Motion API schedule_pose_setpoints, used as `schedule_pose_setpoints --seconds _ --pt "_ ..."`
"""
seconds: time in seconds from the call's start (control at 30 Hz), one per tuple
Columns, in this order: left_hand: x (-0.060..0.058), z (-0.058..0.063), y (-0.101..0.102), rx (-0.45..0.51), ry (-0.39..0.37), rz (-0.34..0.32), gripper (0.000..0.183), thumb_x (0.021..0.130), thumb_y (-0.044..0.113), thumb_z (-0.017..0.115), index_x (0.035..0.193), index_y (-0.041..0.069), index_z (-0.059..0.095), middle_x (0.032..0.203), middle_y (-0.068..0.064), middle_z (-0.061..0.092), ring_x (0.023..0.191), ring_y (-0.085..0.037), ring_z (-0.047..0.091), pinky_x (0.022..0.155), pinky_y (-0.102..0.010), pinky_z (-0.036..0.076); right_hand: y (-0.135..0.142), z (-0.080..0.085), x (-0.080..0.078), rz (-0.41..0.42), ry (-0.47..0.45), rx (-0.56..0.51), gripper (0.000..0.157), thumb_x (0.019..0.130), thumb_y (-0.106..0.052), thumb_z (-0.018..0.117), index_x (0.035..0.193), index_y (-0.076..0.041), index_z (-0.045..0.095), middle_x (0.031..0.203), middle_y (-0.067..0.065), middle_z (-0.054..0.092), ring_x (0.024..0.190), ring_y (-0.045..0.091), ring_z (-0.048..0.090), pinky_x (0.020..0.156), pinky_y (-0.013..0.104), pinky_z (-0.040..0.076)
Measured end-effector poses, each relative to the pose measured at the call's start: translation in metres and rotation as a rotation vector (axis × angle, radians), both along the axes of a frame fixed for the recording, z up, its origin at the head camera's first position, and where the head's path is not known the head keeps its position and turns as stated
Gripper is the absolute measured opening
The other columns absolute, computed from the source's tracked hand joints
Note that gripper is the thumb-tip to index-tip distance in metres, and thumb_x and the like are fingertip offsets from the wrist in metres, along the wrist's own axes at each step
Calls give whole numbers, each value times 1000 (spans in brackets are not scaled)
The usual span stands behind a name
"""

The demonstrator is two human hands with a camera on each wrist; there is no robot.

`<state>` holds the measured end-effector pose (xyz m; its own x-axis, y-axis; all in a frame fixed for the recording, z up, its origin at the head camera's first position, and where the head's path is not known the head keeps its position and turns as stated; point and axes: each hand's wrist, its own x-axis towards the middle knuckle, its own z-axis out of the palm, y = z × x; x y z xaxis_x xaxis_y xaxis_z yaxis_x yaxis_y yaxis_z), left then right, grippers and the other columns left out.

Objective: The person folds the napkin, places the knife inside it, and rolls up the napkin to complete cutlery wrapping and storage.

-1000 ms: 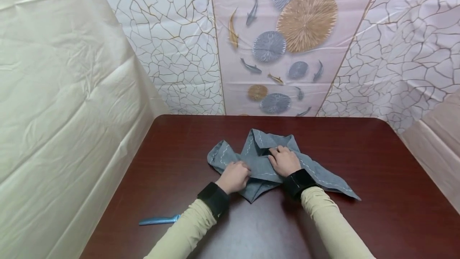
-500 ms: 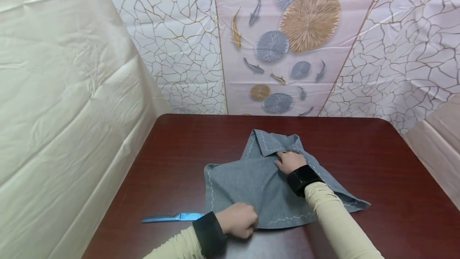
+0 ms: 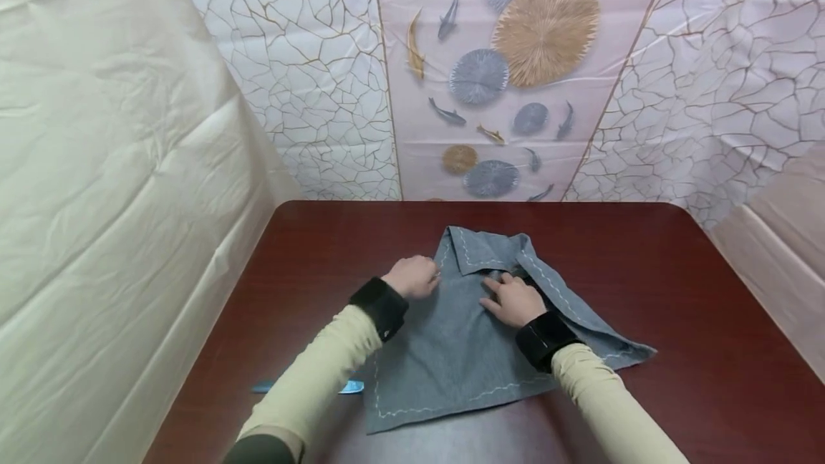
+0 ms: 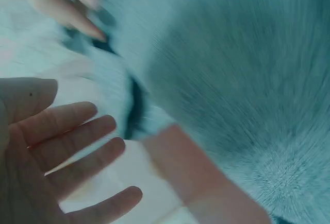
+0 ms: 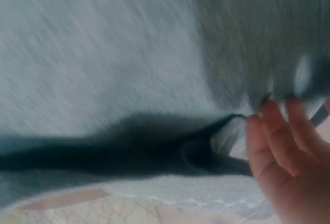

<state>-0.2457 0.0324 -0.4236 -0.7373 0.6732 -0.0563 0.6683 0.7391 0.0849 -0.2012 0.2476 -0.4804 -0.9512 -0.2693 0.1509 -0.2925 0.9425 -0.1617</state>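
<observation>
A grey cloth (image 3: 451,349) with white stitching lies spread on the dark red table (image 3: 677,285), its far edge folded over like a collar. My left hand (image 3: 415,276) is at the cloth's far left edge beside that fold. In the left wrist view this hand (image 4: 62,152) shows an open palm with straight, spread fingers and holds nothing. My right hand (image 3: 512,299) rests flat on the cloth just below the fold. In the right wrist view its fingers (image 5: 289,157) touch the edge of the fold on the blurred cloth (image 5: 103,54).
A blue knife (image 3: 351,386) lies on the table at the near left, partly hidden under my left sleeve and the cloth's corner. Patterned sheets wall in the table on the left, back and right.
My left hand pulled a flap toward me, which spread the cloth out. It then let go and moved up to the far left edge. The right hand stayed near the fold.
</observation>
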Motion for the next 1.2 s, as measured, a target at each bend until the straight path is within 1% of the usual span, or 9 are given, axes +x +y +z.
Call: schedule_pose_setpoints --seconds 0.07,0.17,0.23,0.3,0.4,0.7,0.93,1.13,1.2 --pt "-14 -13 4 -24 -50 44 19 94 21 47 83 11 61 85 -4 61 80 -17 59 67 -37 47 -3 -5 4 -3 -22 27 47 83 -38 63 120 -10 60 100 17 56 83 34 56 64 47 45" --pt "-23 -32 9 -44 -154 108 25 95 27 44 92 10 63 94 -6 63 86 -18 60 73 -38 46 -7 -13 10 -8 -55 47 51 82 -42 62 123 -12 58 107 17 56 94 36 55 70 51 45" --pt "-24 -40 11 -45 -174 158 30 96 31 43 98 11 65 99 -6 63 90 -19 60 76 -38 46 -9 -18 11 -9 -56 58 53 82 -45 61 123 -12 57 109 16 57 97 35 54 72 52 44" --pt "-25 -45 14 -52 -156 200 34 96 35 42 103 11 66 105 -5 63 94 -19 59 78 -37 46 -9 -20 13 -9 -35 61 53 82 -45 62 123 -13 57 109 15 57 97 35 54 73 53 43" --pt "-26 -47 16 -66 -103 219 38 96 38 40 108 13 66 111 -3 60 99 -19 58 80 -39 46 -6 -23 14 -11 6 77 53 81 -45 63 123 -13 58 108 15 56 97 35 53 73 54 43" --pt "-28 -43 23 -69 -91 211 39 96 39 40 110 14 65 117 -1 56 101 -18 56 80 -42 44 2 -23 25 -29 57 77 56 82 -43 62 126 -10 54 116 17 53 104 35 50 73 53 43" --pt "-33 -50 18 -23 -64 240 37 94 38 44 111 14 65 120 0 55 103 -19 56 79 -44 44 10 -20 43 -41 77 68 55 81 -39 65 120 0 55 115 19 54 105 35 51 75 53 43" --pt "-36 -49 7 17 -97 273 38 96 34 43 118 10 61 128 -5 51 112 -25 52 86 -49 41 19 -24 61 -7 75 64 52 80 -35 67 116 1 58 118 21 53 108 36 49 78 53 43" --pt "-45 -52 5 -10 -128 282 37 95 34 44 121 13 60 131 -4 50 116 -25 50 88 -52 39 23 -25 66 -2 87 70 53 79 -36 67 116 1 58 119 20 53 109 35 49 77 52 43"
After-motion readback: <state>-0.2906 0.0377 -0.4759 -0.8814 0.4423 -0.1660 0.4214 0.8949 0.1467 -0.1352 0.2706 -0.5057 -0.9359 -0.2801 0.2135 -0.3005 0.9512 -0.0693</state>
